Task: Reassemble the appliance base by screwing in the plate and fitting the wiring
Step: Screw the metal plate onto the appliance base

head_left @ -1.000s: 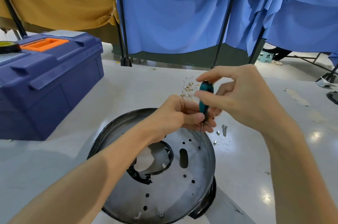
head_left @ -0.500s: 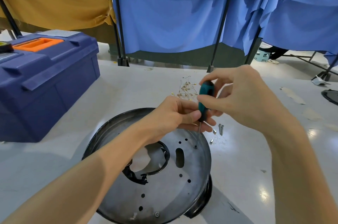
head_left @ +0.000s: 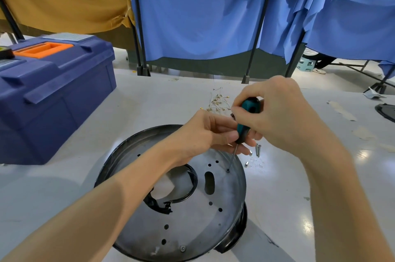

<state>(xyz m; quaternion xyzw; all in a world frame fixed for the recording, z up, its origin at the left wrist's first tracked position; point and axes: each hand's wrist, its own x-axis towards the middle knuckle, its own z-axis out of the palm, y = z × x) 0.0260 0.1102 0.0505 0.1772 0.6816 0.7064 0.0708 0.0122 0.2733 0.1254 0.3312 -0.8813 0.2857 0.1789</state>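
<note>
Pressure straight down matters: right hand [head_left: 284, 120] grip grasps the screwdriver [head_left: 249, 110], left hand [head_left: 205, 133] pinches its neck (tip at a plate [head_left: 192, 219] hole); hold the shaft square.

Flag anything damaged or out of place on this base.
The black plastic ring lining the big opening in the round grey metal plate looks torn and jagged at its near edge. Loose silver screws lie on the white table.

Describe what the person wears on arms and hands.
No clothing shows. The left forearm and right forearm are bare to the frame edge: no sleeves, no watch. The left hand and right hand show no gloves or rings.
</note>
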